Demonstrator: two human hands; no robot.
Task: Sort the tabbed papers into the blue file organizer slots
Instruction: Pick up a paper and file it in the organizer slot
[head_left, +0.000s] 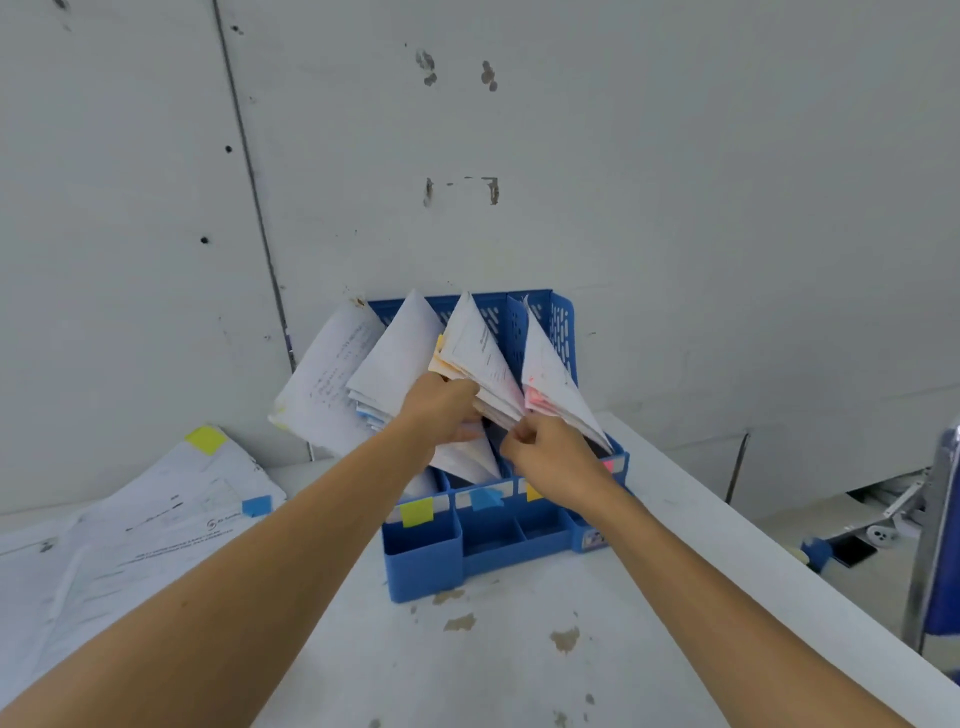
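- The file organizer (563, 332) is blue, with slotted perforations in its walls.
- A yellow sticky note (417, 512) and a blue sticky note (485, 499) mark its front.
- The filed papers (400, 353) are white, with a pink tab (537, 400).
- The table (519, 675) is white with brown stains.

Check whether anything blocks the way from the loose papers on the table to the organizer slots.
Nothing lies on the table between the loose papers and the organizer. At the slots, though, the left hand and right hand both grip the filed papers fanning out of them.
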